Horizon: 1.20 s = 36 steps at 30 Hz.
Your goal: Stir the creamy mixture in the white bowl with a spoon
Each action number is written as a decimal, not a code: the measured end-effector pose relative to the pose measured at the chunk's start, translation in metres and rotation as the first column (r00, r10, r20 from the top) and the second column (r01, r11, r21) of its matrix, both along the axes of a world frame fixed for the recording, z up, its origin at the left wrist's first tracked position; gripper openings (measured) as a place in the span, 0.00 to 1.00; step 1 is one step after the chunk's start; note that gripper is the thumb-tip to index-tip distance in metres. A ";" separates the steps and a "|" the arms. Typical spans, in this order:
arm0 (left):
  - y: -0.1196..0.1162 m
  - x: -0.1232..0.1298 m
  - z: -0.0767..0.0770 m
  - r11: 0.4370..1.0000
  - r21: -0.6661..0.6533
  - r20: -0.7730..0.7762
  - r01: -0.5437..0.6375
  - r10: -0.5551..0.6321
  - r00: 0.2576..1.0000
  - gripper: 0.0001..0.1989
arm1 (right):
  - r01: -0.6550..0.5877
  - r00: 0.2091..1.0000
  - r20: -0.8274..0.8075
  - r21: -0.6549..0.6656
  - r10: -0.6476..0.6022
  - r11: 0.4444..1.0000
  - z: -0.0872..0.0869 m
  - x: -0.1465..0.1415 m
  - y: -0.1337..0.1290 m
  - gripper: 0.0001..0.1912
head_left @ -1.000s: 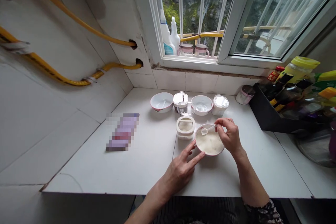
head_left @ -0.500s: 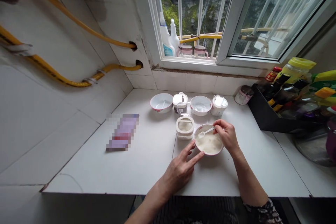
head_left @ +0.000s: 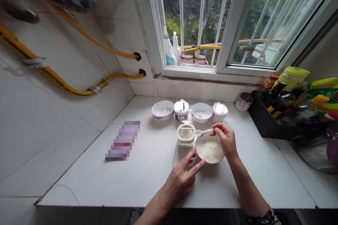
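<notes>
A small white spoon (head_left: 202,132) is pinched in my right hand (head_left: 226,141), its head over the upper left rim of a bowl (head_left: 210,149) of pale powder. My left hand (head_left: 184,174) has its fingers spread, with fingertips touching that bowl's left and lower rim. Just left of the bowl stands a white container (head_left: 186,135), its clear lid raised and pale contents inside. Behind are a bowl (head_left: 163,110) at the left, a lidded container (head_left: 181,107) with dark contents, another bowl (head_left: 201,112) and a closed white container (head_left: 219,111).
A pixelated purple packet (head_left: 123,140) lies on the white counter (head_left: 148,168) at the left. A black bin (head_left: 264,123) of bottles stands at the right, beside a jar (head_left: 244,102). Yellow pipes (head_left: 92,42) run along the left wall.
The spoon has come up from the powder to the bowl's upper left rim, near the open container. My left hand stays at the bowl. The whole view has shifted slightly.
</notes>
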<state>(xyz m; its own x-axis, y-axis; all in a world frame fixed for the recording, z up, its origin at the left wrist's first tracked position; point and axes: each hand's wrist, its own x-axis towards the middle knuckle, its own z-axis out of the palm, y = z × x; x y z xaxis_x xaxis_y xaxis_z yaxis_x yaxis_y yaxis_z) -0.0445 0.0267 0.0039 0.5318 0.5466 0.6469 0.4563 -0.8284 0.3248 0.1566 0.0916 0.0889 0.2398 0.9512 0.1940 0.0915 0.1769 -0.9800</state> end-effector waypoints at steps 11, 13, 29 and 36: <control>0.001 0.002 0.000 1.000 -0.002 0.027 0.005 -0.005 1.000 0.35 | -0.258 0.796 0.601 0.451 -0.076 0.855 -0.006 -0.021 -0.007 0.08; 0.001 0.002 0.000 1.000 0.000 0.037 0.002 -0.002 0.999 0.35 | -0.371 0.719 0.690 0.481 -0.083 0.794 -0.008 -0.022 -0.006 0.11; 0.004 0.001 -0.007 0.997 0.072 0.013 -0.012 0.011 1.000 0.33 | -0.212 0.658 0.736 0.383 -0.158 0.899 -0.017 0.017 -0.003 0.10; 0.008 -0.001 -0.013 0.996 0.091 0.007 0.009 -0.010 1.000 0.35 | -0.077 0.782 0.618 0.227 -0.083 0.971 -0.023 0.012 -0.001 0.10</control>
<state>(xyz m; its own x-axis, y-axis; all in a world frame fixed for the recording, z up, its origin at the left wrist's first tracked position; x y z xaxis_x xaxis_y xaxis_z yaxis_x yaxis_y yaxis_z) -0.0453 0.0347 -0.0086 0.5313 0.4801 0.6980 0.4462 -0.8590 0.2511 0.1686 0.0905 0.0656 -0.0054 0.8600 0.5102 0.6645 0.3844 -0.6408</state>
